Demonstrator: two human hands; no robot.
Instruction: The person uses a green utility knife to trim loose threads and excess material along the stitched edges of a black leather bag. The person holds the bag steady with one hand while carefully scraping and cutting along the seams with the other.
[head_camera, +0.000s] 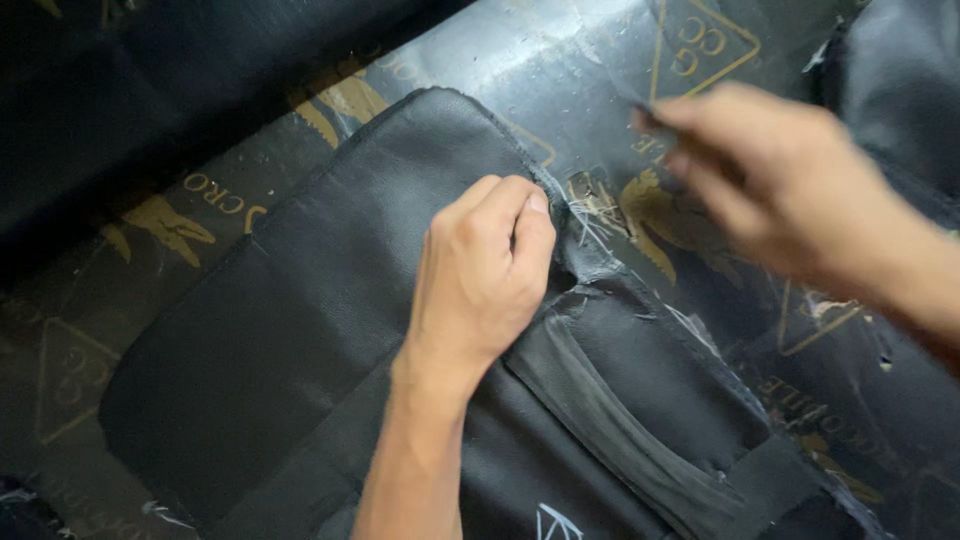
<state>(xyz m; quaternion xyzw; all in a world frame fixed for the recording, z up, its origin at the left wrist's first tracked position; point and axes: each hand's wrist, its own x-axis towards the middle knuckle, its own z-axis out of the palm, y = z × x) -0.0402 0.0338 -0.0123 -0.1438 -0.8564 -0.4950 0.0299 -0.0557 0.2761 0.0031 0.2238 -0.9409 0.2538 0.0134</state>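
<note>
A black leather-like sewn piece (330, 260) with a pocket panel (650, 390) lies flat across the middle of the head view. My left hand (480, 270) rests on it with fingers curled, pinching the piece's upper right edge next to some loose pale threads (590, 215). My right hand (780, 185) hovers blurred above the upper right, its fingertips pinched together on something small and dark that I cannot make out.
Beneath the piece lies a glossy black sheet (570, 60) printed with gold animal shapes and triangle marks. A dark roll of material (150, 90) crosses the upper left. More black material (900, 80) sits at the top right corner.
</note>
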